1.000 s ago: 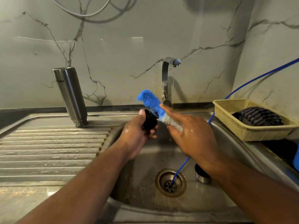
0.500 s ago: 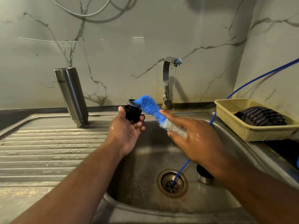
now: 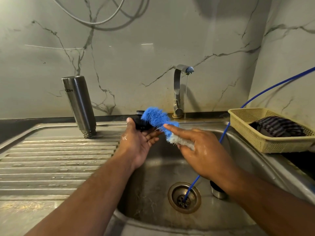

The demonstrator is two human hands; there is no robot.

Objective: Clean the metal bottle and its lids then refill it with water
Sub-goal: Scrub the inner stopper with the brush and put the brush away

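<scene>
Over the sink (image 3: 153, 167), a brush (image 3: 157, 119) scrubs a black lid (image 3: 140, 124).
Left hand (image 3: 138, 143) grips the lid, mostly hidden by bristles; right hand (image 3: 202, 149) clasps the brush, handle concealed. Metal bottle (image 3: 79, 104) stands inverted on the drainboard; second lid (image 3: 217, 191) half-hidden behind the wrist.

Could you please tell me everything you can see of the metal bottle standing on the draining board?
The metal bottle is a slim brushed-steel cylinder with small lettering near its upper end. It stands upside down, open threaded neck down on the ribbed draining board, left of the sink basin, near the marble wall. It appears to tilt slightly, perhaps from the wide lens. It carries no lid, and neither hand touches it.
</scene>
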